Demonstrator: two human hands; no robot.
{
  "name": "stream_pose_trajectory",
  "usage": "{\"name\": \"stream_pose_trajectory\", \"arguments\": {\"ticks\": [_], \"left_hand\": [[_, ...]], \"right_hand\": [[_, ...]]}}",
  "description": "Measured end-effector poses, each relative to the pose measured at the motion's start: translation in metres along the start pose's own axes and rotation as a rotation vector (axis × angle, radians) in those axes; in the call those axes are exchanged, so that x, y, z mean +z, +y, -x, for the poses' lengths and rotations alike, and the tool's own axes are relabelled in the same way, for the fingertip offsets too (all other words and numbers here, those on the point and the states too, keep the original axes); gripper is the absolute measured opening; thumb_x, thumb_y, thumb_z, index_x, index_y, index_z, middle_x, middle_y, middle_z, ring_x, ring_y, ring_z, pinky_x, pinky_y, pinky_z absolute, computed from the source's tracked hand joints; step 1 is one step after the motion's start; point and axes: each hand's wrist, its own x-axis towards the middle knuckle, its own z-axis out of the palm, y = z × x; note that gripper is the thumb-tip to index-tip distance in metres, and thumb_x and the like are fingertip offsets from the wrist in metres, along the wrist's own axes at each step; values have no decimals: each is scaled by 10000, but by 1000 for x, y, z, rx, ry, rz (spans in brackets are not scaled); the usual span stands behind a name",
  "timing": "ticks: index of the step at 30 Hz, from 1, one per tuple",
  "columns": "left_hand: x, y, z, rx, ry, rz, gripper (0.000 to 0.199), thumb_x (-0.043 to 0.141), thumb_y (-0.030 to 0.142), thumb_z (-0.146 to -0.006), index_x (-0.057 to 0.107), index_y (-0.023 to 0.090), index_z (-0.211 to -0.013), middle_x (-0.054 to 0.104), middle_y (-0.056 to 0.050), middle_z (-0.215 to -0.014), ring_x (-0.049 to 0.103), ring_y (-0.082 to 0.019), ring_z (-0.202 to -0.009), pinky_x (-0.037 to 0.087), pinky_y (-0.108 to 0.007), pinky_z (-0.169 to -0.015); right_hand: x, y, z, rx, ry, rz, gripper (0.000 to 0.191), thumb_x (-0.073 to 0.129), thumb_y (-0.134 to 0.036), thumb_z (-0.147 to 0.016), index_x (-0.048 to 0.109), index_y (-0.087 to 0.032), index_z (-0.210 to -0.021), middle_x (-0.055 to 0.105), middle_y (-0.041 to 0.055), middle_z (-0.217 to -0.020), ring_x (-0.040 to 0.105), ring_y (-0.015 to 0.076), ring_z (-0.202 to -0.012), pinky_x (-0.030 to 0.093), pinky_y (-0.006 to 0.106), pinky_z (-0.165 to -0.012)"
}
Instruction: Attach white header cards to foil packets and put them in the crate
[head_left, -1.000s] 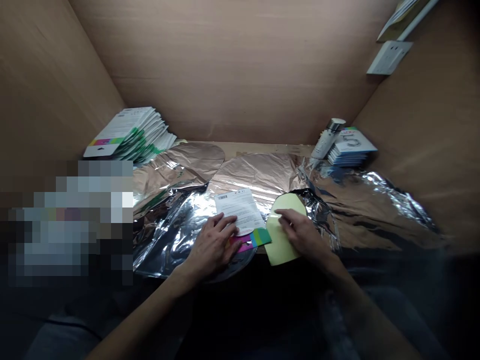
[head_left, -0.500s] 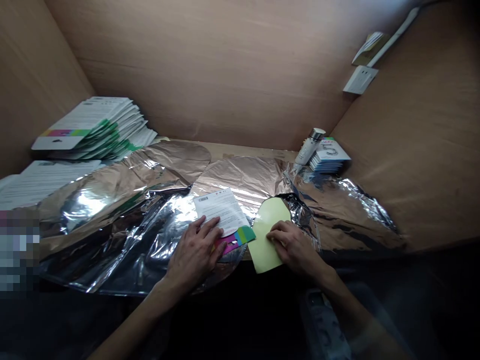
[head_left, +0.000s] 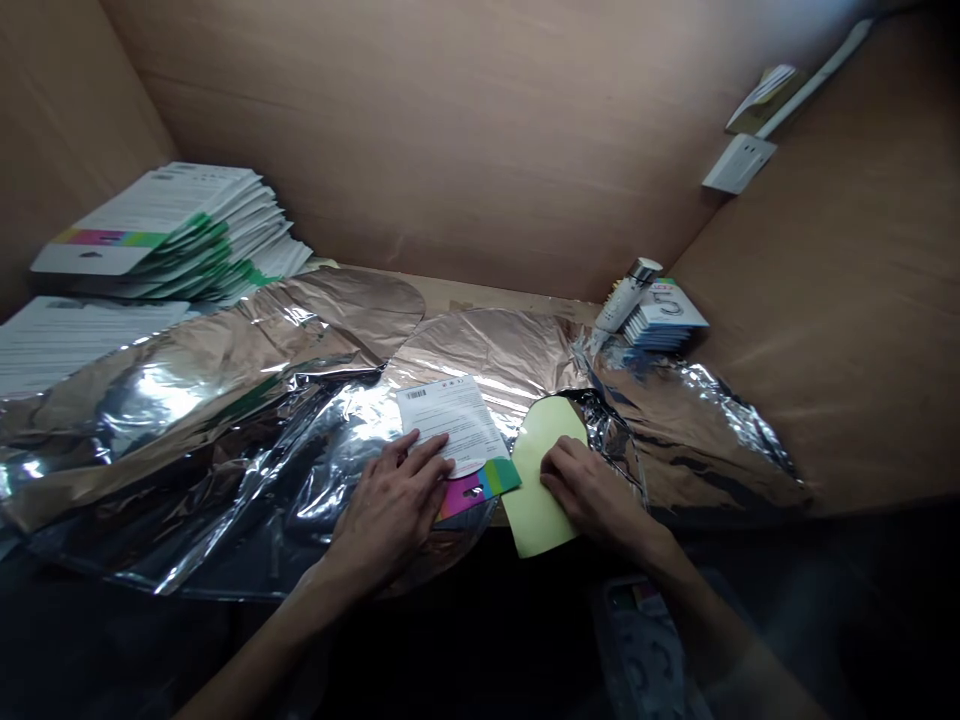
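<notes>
Both grips lie open: the left hand (head_left: pixel 390 510) flat on a flimsy paper sheet (head_left: pixel 454 420), the right hand (head_left: pixel 592 495) on a light yellow card (head_left: pixel 529 480), best lifted by its edge.

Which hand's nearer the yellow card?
Right. The right hand lies on the yellow card. The left hand is apart from it, off to its left, with its fingertips on the printed sheet.

View turned left, printed sheets (head_left: pixel 75 345) now showing
</notes>
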Motion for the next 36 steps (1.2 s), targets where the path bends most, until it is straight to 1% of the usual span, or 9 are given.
{"name": "stream_pose_trajectory", "arguments": {"ticks": [3, 8, 12, 15, 20, 24, 29, 32, 36], "left_hand": [[1, 0, 0, 1, 3, 8, 281, 488, 350, -1042, 673, 319, -1251, 523, 46, -1557, 378, -346, -1460, 421, -609, -1103], [-2, 2, 0, -19, -4, 15, 273, 508, 338, -1030, 657, 340, -1258, 519, 50, -1559, 388, -349, -1453, 428, -629, -1073], [-5, 5, 0, -13, -14, 7, 288, 530, 293, -1012, 638, 327, -1276, 516, 52, -1563, 383, -337, -1461, 426, -598, -1085], [-5, 5, 1, 0, -7, 5, 288, 538, 270, -1002, 639, 312, -1268, 515, 49, -1563, 381, -335, -1463, 417, -579, -1102], [-4, 6, 2, 10, 23, 16, 271, 521, 278, -1016, 647, 311, -1253, 529, 39, -1552, 392, -328, -1459, 411, -562, -1110], [-3, 6, 2, 12, 33, 19, 261, 530, 281, -1012, 646, 311, -1244, 535, 32, -1547, 402, -331, -1454, 416, -565, -1104], [-1, 2, 2, 7, 22, 3, 251, 518, 283, -1016, 644, 312, -1231, 533, 17, -1550, 409, -349, -1452, 450, -585, -1051], [-2, 2, 2, 7, 21, -15, 263, 520, 257, -1009, 645, 299, -1237, 533, -7, -1550, 410, -346, -1456, 447, -582, -1068], [-6, 10, 2, 28, -9, -44, 293, 479, 341, -1035, 623, 269, -1280, 521, -42, -1559, 390, -358, -1474, 440, -582, -1083]], "right_hand": [[-3, -2, 0, -30, -44, -5, 137, 460, -222, -1053, 550, -216, -949, 563, 56, -1017, 522, 221, -950, 415, 381, -881], [-28, -21, -6, -28, -82, -341, 165, 418, -284, -1086, 487, -227, -948, 528, 14, -953, 501, 172, -873, 415, 316, -809], [-33, -44, -33, -150, -249, -452, 158, 454, -307, -1075, 501, -223, -950, 525, 1, -929, 477, 159, -840, 404, 289, -765], [-23, -54, -59, -218, -331, -385, 157, 483, -300, -1053, 507, -214, -924, 541, 7, -930, 471, 158, -826, 386, 284, -738], [-4, -58, -84, -187, -363, -174, 162, 496, -266, -1018, 522, -199, -872, 584, 24, -899, 486, 156, -768, 354, 280, -679], [3, -59, -83, -155, -262, -119, 120, 528, -218, -990, 536, -193, -873, 610, 32, -898, 518, 157, -773, 339, 278, -674], [16, -55, -75, -60, -100, -79, 241, 612, -397, -985, 467, -226, -896, 586, 3, -831, 486, 164, -703, 296, 280, -614], [20, -51, -74, -67, -67, -28, 278, 643, -416, -961, 450, -233, -881, 587, 15, -859, 503, 176, -724, 308, 283, -626], [13, -51, -73, 134, 72, -2, 190, 500, -395, -1029, 462, -226, -951, 612, 56, -891, 567, 213, -795, 346, 303, -685]]}}
